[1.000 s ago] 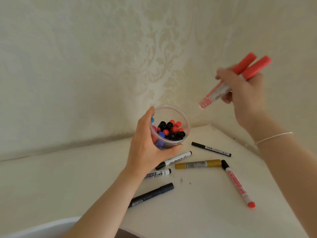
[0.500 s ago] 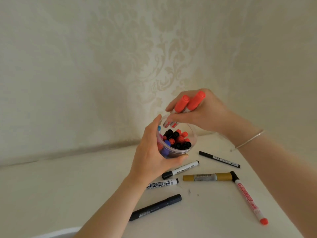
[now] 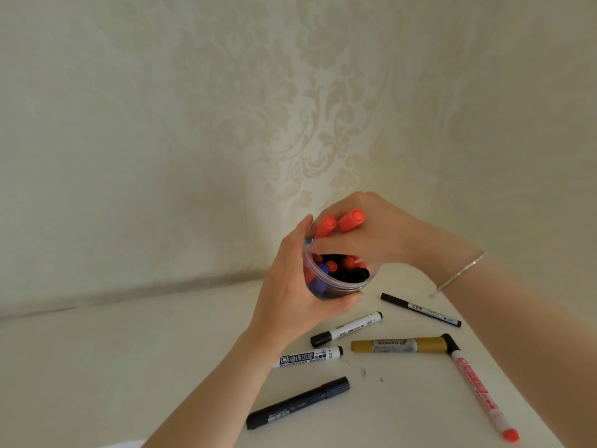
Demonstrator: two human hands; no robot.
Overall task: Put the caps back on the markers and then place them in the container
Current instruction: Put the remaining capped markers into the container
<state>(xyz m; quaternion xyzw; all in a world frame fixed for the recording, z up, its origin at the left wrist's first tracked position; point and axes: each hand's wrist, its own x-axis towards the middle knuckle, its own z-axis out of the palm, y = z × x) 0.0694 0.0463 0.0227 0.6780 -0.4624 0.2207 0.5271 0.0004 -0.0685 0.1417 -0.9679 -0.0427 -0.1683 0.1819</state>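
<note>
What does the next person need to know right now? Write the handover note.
Left hand: holds the clear container off the table.
Right hand: holds two red-capped markers, lowering them into the container.
Done: many capped markers already stand inside.
Left: release these two, then collect six markers on the table: thin black, two white ones with black caps, gold, black, red-and-white. All look capped; check first.

Six markers [image 3: 346, 329] are lying on the table [image 3: 129, 367], two red-capped markers [image 3: 340, 223] are going into one container [image 3: 336, 286], two hands working.
</note>
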